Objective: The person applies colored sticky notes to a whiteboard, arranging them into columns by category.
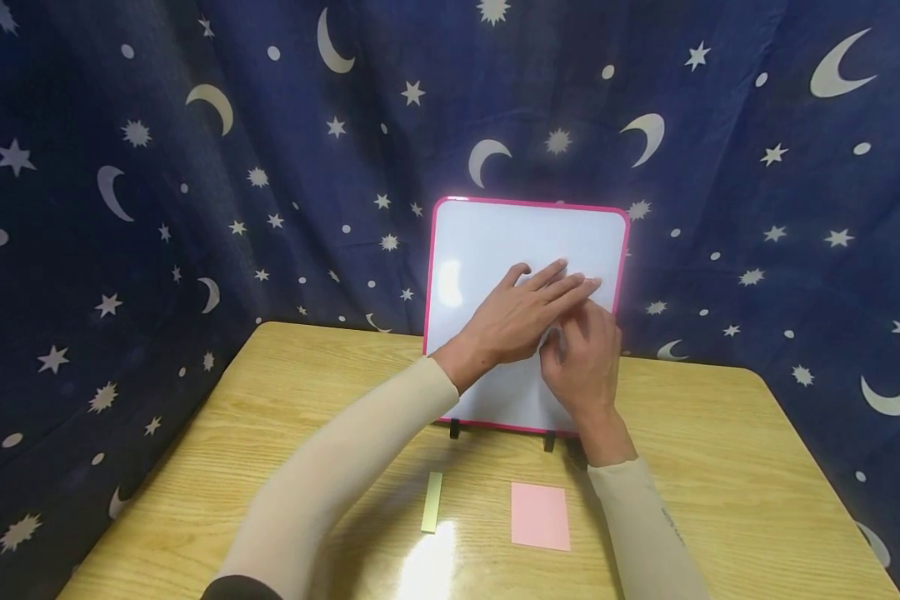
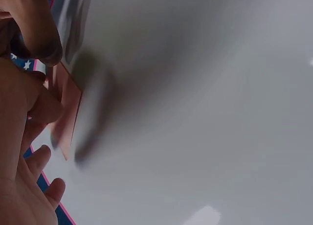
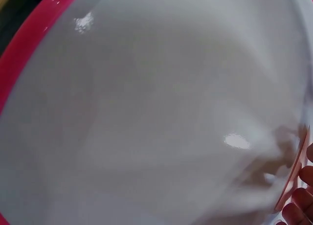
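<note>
While the left hand (image 1: 528, 312) extends fingers by pink paper (image 2: 72, 105), the right hand (image 1: 587, 362) curls its own, hold unclear.

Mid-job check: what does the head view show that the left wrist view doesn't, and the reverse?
Only head: the yellow strip and pink square note on the wooden table, plus the black supports at the lower edge of the whiteboard.
Only left wrist: a pink sheet by the fingers; I can't make it out from the head view.
Both: the whiteboard, its pink frame, fingers and starry curtain.
</note>
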A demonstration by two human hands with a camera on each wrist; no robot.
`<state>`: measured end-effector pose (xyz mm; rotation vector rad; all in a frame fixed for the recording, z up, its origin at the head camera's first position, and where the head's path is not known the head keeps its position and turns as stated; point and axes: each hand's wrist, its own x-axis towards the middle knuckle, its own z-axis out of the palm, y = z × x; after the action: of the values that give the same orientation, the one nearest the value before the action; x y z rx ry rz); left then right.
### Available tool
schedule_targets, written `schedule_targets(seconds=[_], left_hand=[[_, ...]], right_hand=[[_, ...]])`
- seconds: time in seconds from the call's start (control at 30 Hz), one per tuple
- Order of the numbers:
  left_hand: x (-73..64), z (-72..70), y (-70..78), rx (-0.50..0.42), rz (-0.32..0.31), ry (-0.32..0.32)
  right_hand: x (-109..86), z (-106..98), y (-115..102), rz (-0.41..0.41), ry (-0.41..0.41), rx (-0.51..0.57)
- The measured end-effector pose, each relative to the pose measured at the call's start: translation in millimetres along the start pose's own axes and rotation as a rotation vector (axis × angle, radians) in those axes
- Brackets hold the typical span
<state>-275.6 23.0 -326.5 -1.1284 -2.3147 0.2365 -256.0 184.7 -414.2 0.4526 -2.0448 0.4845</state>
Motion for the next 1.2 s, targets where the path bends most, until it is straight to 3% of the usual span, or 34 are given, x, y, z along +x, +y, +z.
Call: schedule_targets(seconds=[0.67,1.03,1.2], left_hand=[[16.9,2.7,10.4,0.026,0.032,-0.026],[4.5,3.5,6.0,0.019,0.003,-0.005],[-6.7,4.0,0.0,0.015,-0.020,0.007]], right_hand=[[-2.2,3.2,-1.1,-0.029,0.047,-0.005],[-0.3,-0.5,-1.3,0.015,-0.017,-0.036],[-0.6,0.8,-0.1,0.012,-0.002,-0.021]])
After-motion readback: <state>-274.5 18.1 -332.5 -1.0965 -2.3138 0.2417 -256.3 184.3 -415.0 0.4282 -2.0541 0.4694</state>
